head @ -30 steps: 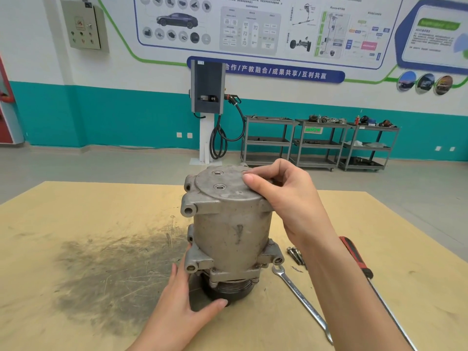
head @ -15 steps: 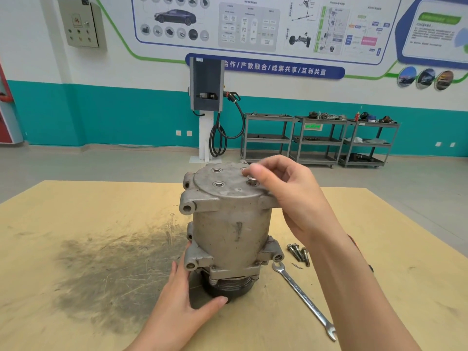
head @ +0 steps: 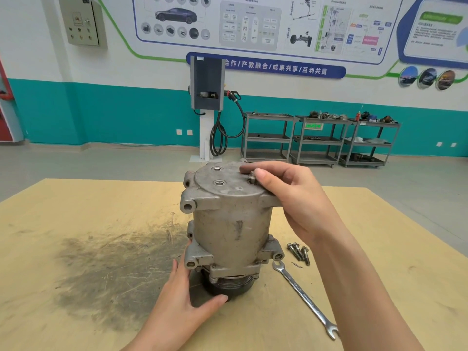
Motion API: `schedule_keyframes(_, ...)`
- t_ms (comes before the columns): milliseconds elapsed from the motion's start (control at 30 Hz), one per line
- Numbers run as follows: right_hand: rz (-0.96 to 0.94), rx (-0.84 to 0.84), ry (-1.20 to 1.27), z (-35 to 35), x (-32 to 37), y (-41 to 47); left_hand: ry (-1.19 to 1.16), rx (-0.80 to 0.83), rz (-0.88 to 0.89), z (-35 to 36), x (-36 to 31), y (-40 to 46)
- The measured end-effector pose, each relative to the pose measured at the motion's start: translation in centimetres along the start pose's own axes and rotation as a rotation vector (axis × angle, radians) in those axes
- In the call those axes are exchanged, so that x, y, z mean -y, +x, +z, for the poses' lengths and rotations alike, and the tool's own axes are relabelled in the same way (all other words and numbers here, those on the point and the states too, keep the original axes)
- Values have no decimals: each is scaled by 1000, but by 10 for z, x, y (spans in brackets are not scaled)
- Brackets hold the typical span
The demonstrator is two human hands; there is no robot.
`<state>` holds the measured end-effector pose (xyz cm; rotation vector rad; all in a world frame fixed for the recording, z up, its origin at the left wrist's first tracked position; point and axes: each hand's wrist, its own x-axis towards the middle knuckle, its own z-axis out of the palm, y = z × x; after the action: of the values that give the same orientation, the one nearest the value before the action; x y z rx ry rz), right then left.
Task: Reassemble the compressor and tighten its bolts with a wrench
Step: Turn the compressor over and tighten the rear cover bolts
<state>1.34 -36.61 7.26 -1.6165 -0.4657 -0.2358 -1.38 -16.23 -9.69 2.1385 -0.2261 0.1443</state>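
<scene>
Bright even light, sharp, edges bowed

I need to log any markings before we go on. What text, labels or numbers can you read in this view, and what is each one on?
"合作/产教融合/成果共享/互利共赢": white characters on the blue wall banner.
Wrench: stamped marks on the shank, too small to read.
Wall posters: diagram captions, too small to read.
Green sign on the middle cart: blurred.
Grey wall box: sticker unreadable.
Compressor: no text visible.
</scene>
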Motion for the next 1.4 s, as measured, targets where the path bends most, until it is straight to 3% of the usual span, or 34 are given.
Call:
schedule_keyframes(200,-24,-196,-50,10,-5,3,0,-4,2,1,0,1)
schedule_keyframes(433,8,-32,-13,0,-2,1,10,-18,27,0,1,0)
schedule_keyframes(633,-44,-225,-159,12,-5,3,8,-15,12,0,1,0)
schedule_keyframes(833,-23,-40,-157,2,0,0,11,-12,12,0,2,0)
schedule_keyframes(1033,-16,-188,-175,11,-2,4,7,-16,24,0,1,0)
schedule_keyframes(1200,20,-13,-82,-2,1,1,7,-11,29,1,2,-1)
schedule_keyframes(1400,19,-71,-87,2,2,3,6,-17,40,2,4,-1)
